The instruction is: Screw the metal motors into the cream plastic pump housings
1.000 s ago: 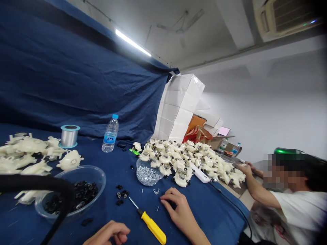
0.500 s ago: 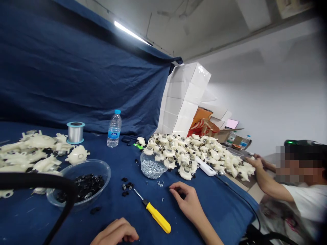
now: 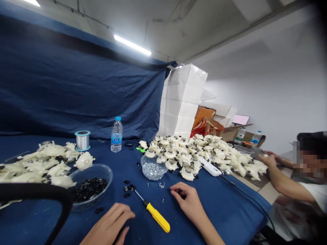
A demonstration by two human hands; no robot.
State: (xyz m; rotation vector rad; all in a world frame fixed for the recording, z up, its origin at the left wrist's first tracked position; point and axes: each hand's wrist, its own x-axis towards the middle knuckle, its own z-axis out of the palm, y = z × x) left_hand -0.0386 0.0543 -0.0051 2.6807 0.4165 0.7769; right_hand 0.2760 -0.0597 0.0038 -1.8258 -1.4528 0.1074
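The right hand's grip [image 3: 187, 202], right of centre in the lower frame, is curled with thumb and fingertips close together; a dark patch beneath the fingers could be shadow or a small part, so I cannot tell whether anything is held; the left hand's grip [image 3: 111, 221], at the bottom edge, is loose and released, thumb apart from the fingers, its wrist cut off by the frame; the screwdriver [image 3: 158, 217] lies between the hands on the blue-covered bench [image 3: 219, 207], apart from both, its tip just beside some black pieces [image 3: 129, 188]; loose screws [image 3: 161, 185] lie near the right fingertips, too small to count surely; at lower left a blurred black bar [image 3: 33, 190] hides part of the bench; the cream parts [image 3: 51, 160] beyond run out of frame; at far right a co-worker's arm [image 3: 283, 180] meets a pale thing, hard to make out
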